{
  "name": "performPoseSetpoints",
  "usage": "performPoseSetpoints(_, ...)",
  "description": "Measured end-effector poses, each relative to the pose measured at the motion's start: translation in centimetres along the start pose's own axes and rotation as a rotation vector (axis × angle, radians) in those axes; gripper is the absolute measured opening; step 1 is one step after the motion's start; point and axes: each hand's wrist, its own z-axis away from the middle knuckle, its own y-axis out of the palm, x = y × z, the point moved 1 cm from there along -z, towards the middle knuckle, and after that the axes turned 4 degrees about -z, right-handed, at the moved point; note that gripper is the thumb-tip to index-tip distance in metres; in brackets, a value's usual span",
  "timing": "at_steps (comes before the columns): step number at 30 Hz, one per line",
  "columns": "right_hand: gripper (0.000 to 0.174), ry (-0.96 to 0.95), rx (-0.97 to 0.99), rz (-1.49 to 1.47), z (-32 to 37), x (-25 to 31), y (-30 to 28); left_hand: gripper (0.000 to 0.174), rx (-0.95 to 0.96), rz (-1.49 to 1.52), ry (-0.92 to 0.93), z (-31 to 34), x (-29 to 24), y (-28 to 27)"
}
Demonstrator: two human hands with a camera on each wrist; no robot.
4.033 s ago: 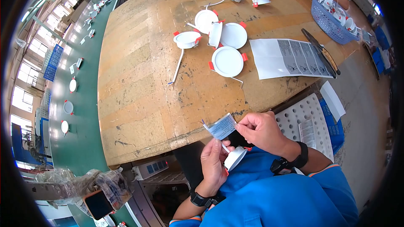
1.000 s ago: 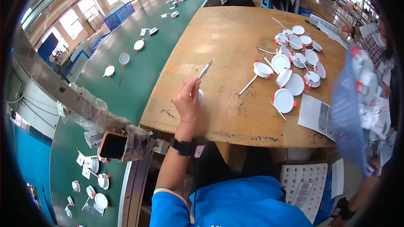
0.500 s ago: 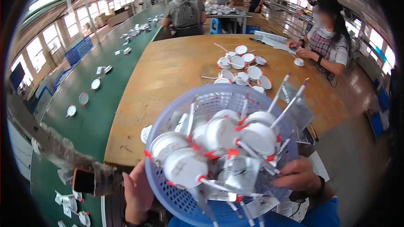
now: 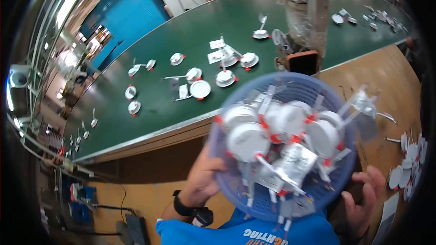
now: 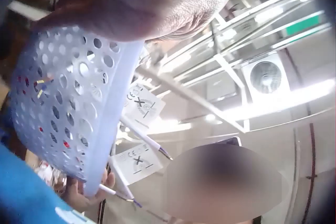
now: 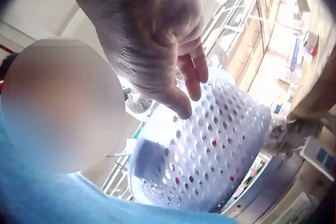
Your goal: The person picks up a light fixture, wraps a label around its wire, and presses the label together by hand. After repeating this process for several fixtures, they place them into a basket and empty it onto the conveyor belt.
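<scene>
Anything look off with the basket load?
Nothing visibly damaged, but the load is untidy: lights lie jumbled in the basket, with wires sticking out past its rim. They could snag. The right hand is open beside it; contact unclear.

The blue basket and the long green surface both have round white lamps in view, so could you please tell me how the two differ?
The blue basket is round with perforated walls, while the green surface is long, flat and smooth. The basket's lamps are heaped together; the green surface's lamps lie spread out. The left hand grips the basket, whereas neither hand touches the green surface. Both sets include lamps with red clips.
</scene>
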Motion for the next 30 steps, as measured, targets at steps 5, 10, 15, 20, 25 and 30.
performPoseSetpoints(5,0.063,-0.025,0.013,-0.23,-0.3,-3.1,3.5,0.073,-0.44,-0.138,0.45,3.3,-6.5,-7.4)
performPoseSetpoints(10,0.052,0.167,0.071,-0.194,-0.5,-4.8,4.3,0.067,-0.815,-0.113,0.79,3.5,-17.0,-15.2)
performPoseSetpoints(15,0.043,0.327,0.132,-0.054,-0.6,-5.8,5.5,0.063,-1.348,-0.33,1.34,-2.0,-27.3,-23.6)
performPoseSetpoints(20,0.024,0.405,0.23,-0.109,-0.2,-6.9,8.2,0.053,-2.3,-1.534,1.126,-6.3,-32.9,-33.0)
performPoseSetpoints(25,0.013,0.416,0.245,-0.05,-1.3,-6.1,11.1,0.055,-2.152,-1.838,1.146,-7.9,-33.1,-34.5)
performPoseSetpoints(30,0.013,0.411,0.3,-0.051,-3.0,-5.8,12.8,0.06,-1.973,-1.485,1.471,-10.3,-30.8,-31.3)
